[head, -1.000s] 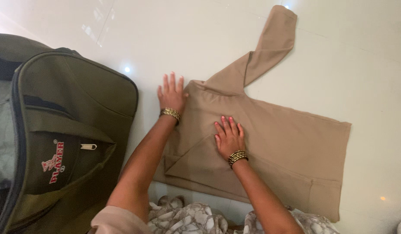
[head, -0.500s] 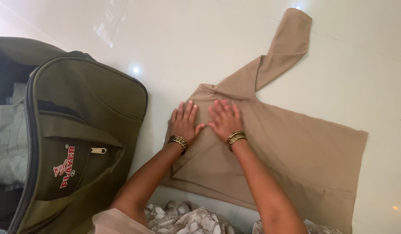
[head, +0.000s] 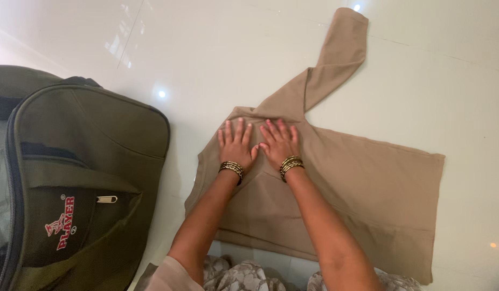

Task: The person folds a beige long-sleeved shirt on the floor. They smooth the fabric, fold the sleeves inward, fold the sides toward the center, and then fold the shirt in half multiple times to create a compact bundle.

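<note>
Left hand (head: pixel 236 146) and right hand (head: pixel 279 143) lie flat, thumbs touching, fingers spread, on the tan long-sleeved cloth garment (head: pixel 346 183) at frame centre on the white tiled floor (head: pixel 217 48). Half a second ago they sat lower, slightly apart. Olive-green fabric bag (head: pixel 82 183) stands at left.
</note>
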